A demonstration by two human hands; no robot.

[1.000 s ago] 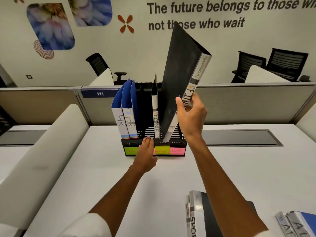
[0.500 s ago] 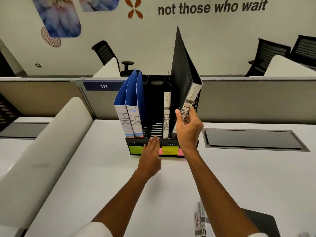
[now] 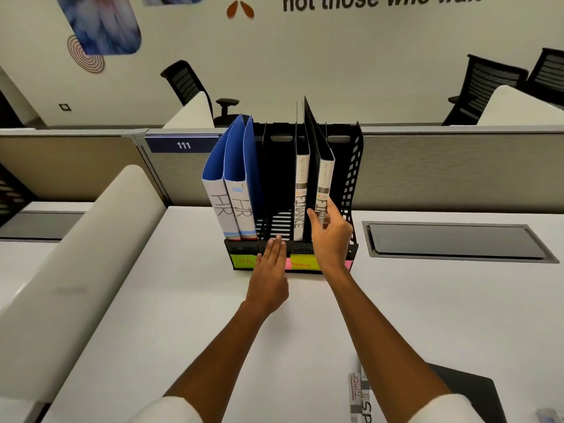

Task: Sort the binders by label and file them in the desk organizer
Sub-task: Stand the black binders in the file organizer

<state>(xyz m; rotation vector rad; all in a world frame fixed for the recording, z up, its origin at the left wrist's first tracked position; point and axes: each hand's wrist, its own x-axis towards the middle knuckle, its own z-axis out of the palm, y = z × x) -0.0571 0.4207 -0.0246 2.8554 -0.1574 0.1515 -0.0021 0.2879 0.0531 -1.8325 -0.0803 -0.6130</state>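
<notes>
R hand (image 3: 331, 236): pinches FINANCE binder (image 3: 324, 181) spine, upright in organizer (image 3: 351, 178).
L hand (image 3: 270, 270): fingers flat, pressing organizer front.

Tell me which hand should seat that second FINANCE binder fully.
Right. The right hand already pinches the second FINANCE binder, which leans in its slot. The left hand lies flat on the organizer front, probably steadying it.
</notes>
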